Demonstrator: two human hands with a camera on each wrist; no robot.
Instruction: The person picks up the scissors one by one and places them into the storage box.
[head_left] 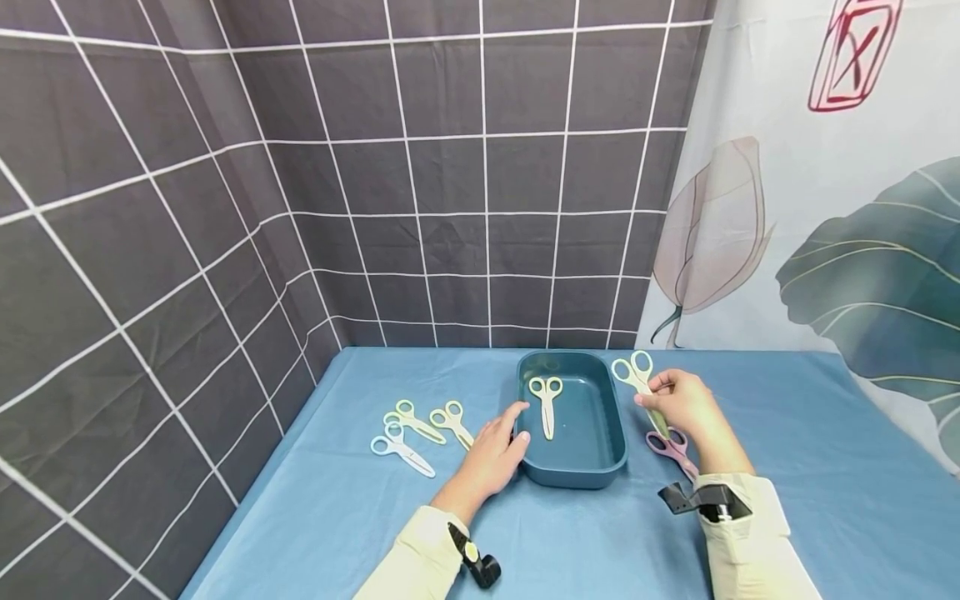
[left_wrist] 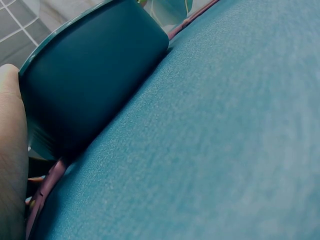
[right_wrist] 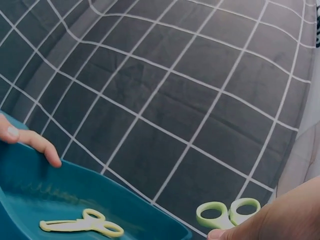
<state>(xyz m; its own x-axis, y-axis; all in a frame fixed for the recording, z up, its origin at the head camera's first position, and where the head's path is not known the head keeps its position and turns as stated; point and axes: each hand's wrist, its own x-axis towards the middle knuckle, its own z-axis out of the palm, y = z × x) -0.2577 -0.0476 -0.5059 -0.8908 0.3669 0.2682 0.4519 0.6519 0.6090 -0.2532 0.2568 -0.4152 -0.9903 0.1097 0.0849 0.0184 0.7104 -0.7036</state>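
Observation:
My left hand (head_left: pixel 491 454) rests at the left rim of a teal rectangular tray (head_left: pixel 577 477), its fingertips over the wall. Inside the tray lies one pair of pale yellow scissors (head_left: pixel 547 408). To the tray's right, my right hand (head_left: pixel 686 408) pinches light green scissors (head_left: pixel 637 377) by the blade end, handle loops pointing up and away. Pink scissors (head_left: pixel 670 447) lie below that hand, partly hidden by the wrist. In the left wrist view, a pink strip (left_wrist: pixel 47 187) shows beside the left hand, under the tray's edge.
Left of the tray, white-blue scissors (head_left: pixel 402 448), yellow-green scissors (head_left: pixel 420 423) and yellow scissors (head_left: pixel 452 421) lie on the blue cloth (head_left: pixel 322 517); the left hand partly covers the yellow pair. A dark tiled-pattern curtain (head_left: pixel 450 175) rises behind the table, with a leaf-printed curtain (head_left: pixel 750 100) at right.

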